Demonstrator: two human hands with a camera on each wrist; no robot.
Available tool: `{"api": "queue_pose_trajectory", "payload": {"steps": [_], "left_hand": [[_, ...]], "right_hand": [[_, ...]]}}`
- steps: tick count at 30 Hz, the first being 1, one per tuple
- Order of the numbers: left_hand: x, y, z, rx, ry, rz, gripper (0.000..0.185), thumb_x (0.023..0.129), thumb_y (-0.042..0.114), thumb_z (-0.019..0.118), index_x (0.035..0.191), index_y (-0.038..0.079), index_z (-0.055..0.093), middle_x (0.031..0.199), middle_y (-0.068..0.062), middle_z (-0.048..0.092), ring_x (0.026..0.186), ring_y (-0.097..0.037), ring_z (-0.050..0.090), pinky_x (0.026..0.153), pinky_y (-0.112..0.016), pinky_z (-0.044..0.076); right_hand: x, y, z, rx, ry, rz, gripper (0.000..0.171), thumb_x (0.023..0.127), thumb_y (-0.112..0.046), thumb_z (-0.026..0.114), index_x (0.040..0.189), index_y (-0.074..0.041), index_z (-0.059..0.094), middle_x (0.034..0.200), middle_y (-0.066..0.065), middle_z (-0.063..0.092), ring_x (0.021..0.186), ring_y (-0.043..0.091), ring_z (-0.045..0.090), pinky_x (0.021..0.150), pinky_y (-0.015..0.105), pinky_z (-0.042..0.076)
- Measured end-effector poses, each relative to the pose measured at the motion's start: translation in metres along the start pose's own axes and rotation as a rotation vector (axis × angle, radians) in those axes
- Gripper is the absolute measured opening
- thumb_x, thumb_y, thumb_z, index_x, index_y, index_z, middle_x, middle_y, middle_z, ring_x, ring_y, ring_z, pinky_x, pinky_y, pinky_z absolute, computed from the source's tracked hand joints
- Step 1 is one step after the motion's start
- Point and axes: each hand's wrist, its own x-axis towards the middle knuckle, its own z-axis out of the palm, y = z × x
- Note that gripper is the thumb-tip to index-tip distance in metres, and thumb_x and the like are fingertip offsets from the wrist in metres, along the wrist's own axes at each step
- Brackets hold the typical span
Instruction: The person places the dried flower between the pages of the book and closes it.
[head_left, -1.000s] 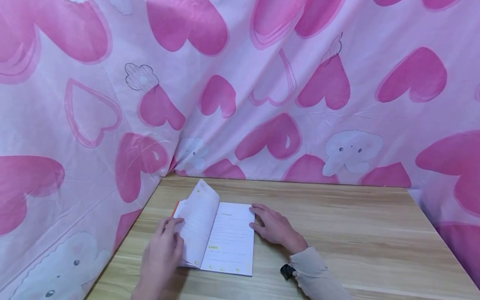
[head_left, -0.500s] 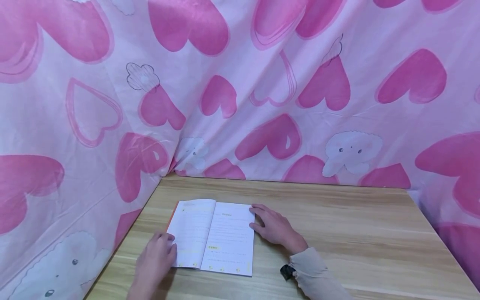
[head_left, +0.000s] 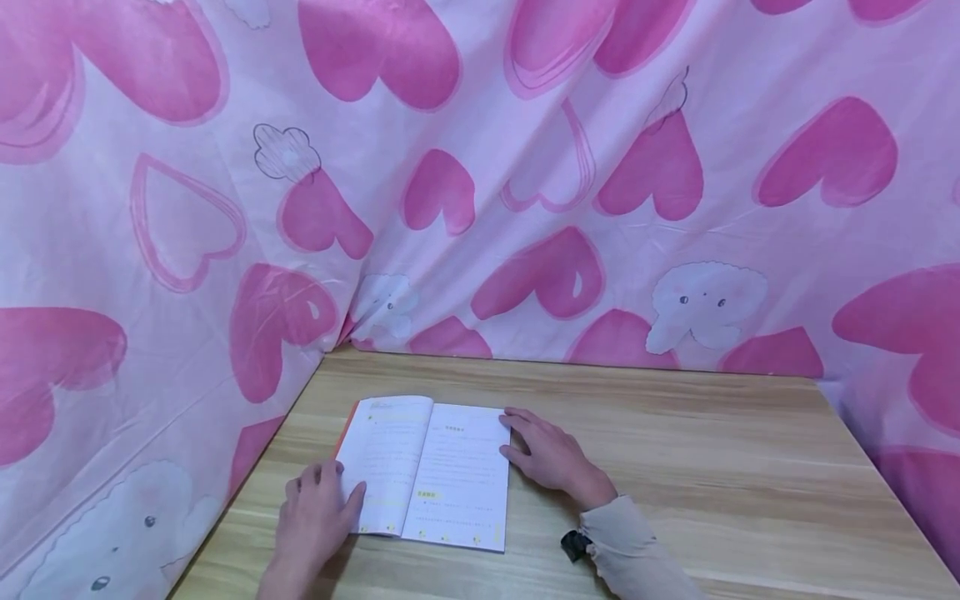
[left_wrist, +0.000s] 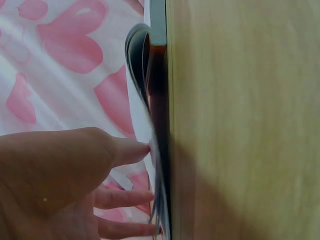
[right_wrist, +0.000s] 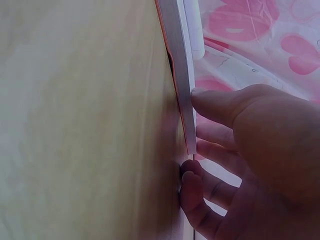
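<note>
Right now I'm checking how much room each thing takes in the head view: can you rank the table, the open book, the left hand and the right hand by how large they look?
1. Table, by far.
2. Open book.
3. Left hand and right hand look alike, and the left is nearer the camera, so I won't rank them.

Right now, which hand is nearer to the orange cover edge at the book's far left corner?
Left. The left hand rests on the left page of the book, below the orange cover edge. The right hand rests at the right page's outer edge, across the book.
</note>
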Motion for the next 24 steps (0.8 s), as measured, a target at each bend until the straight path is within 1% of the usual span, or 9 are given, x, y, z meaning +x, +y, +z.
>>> {"api": "queue_pose_trajectory", "payload": {"steps": [4,6,10,12,14,17,20,21,24], "left_hand": [[-0.002,0.002,0.0,-0.042,0.042,0.025,0.054,0.101,0.034,0.071,0.134,-0.008,0.059,0.129,-0.04,0.064,0.115,-0.057,0.062,0.091,-0.072,0.054],[-0.003,0.003,0.0,-0.073,0.064,0.03,0.054,0.102,0.032,0.07,0.135,-0.008,0.058,0.128,-0.04,0.066,0.115,-0.056,0.064,0.092,-0.071,0.054],[-0.004,0.007,0.0,-0.179,0.116,0.08,0.051,0.105,0.027,0.068,0.137,-0.011,0.057,0.126,-0.039,0.069,0.114,-0.054,0.069,0.096,-0.069,0.055],[-0.005,0.01,-0.001,-0.231,0.121,0.1,0.051,0.107,0.027,0.067,0.139,-0.011,0.057,0.125,-0.037,0.071,0.113,-0.05,0.072,0.096,-0.066,0.056],[-0.005,0.013,-0.002,-0.272,0.108,0.102,0.052,0.108,0.028,0.065,0.142,-0.01,0.055,0.127,-0.034,0.072,0.114,-0.046,0.073,0.097,-0.062,0.057],[-0.006,0.016,-0.005,-0.296,0.092,0.086,0.054,0.109,0.03,0.064,0.145,-0.008,0.053,0.129,-0.03,0.072,0.112,-0.04,0.073,0.095,-0.059,0.057],[-0.007,0.018,-0.008,-0.322,0.113,0.093,0.054,0.107,0.027,0.066,0.146,-0.008,0.052,0.13,-0.028,0.071,0.112,-0.037,0.071,0.094,-0.057,0.056],[-0.007,0.019,-0.01,-0.327,0.125,0.1,0.054,0.106,0.026,0.067,0.145,-0.009,0.053,0.131,-0.028,0.07,0.113,-0.038,0.07,0.094,-0.057,0.056],[-0.009,0.02,-0.016,-0.337,0.161,0.116,0.054,0.104,0.021,0.07,0.146,-0.009,0.053,0.135,-0.031,0.066,0.121,-0.043,0.066,0.101,-0.062,0.054]], "right_hand": [[0.0,0.0,0.0,0.0,0.001,-0.003,0.059,0.107,-0.038,0.069,0.16,-0.018,0.054,0.171,0.002,0.046,0.158,0.028,0.045,0.122,0.059,0.045],[-0.001,0.0,-0.001,-0.001,0.003,-0.01,0.059,0.107,-0.037,0.069,0.16,-0.018,0.054,0.171,0.002,0.046,0.158,0.029,0.046,0.121,0.06,0.046],[-0.001,0.0,0.0,0.0,0.006,-0.013,0.059,0.106,-0.036,0.07,0.159,-0.016,0.055,0.171,0.003,0.047,0.158,0.03,0.047,0.12,0.062,0.046],[-0.002,0.0,0.0,0.003,0.007,-0.011,0.058,0.106,-0.036,0.07,0.159,-0.016,0.055,0.171,0.004,0.047,0.158,0.03,0.047,0.12,0.062,0.046],[-0.002,0.0,0.0,0.009,0.008,-0.004,0.058,0.106,-0.036,0.07,0.159,-0.016,0.055,0.171,0.003,0.047,0.158,0.03,0.046,0.121,0.062,0.045],[-0.001,0.0,0.001,0.014,0.006,0.0,0.058,0.107,-0.037,0.07,0.159,-0.018,0.055,0.171,0.003,0.047,0.158,0.03,0.046,0.121,0.063,0.045],[-0.001,0.0,0.0,0.017,0.0,0.003,0.058,0.107,-0.038,0.07,0.16,-0.019,0.055,0.171,0.002,0.046,0.158,0.029,0.046,0.121,0.062,0.045],[-0.001,0.0,0.0,0.015,-0.003,0.004,0.059,0.107,-0.038,0.069,0.16,-0.019,0.054,0.171,0.001,0.046,0.158,0.029,0.046,0.121,0.062,0.045],[-0.002,-0.001,-0.001,0.015,-0.003,0.001,0.059,0.106,-0.038,0.07,0.16,-0.018,0.054,0.171,0.002,0.046,0.158,0.029,0.046,0.121,0.062,0.045]]}}
